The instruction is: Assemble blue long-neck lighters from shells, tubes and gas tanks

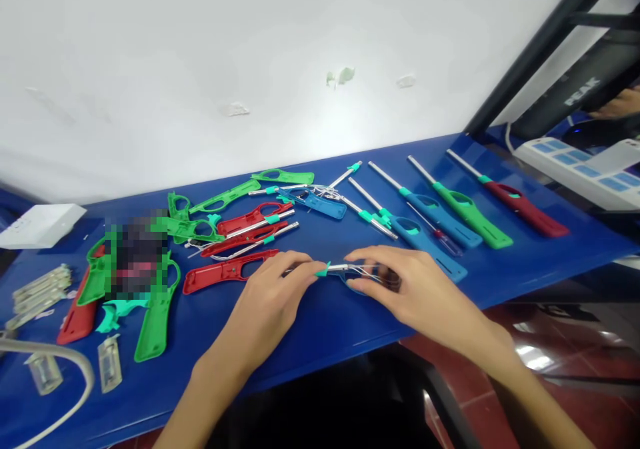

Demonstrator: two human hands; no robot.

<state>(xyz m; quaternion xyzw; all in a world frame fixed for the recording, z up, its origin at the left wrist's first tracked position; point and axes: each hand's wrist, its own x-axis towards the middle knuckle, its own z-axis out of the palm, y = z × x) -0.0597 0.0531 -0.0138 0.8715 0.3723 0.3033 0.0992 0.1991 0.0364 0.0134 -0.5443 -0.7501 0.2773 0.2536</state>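
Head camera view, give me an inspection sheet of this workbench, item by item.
Surface: blue table set against a white wall.
Job's things: blue lighter shell with a metal tube and teal collar, wires lying in it.
Clutter: loose red and green shell halves on the left, clear fuel tanks, four finished lighters in a row on the right, white box.
Grippers: left hand pinches the tube at the collar; right hand rests on the shell, fingers over the wires.
Cables: grey cable at the left edge.
Surroundings: black frame, another person's hand at the far right, red floor.
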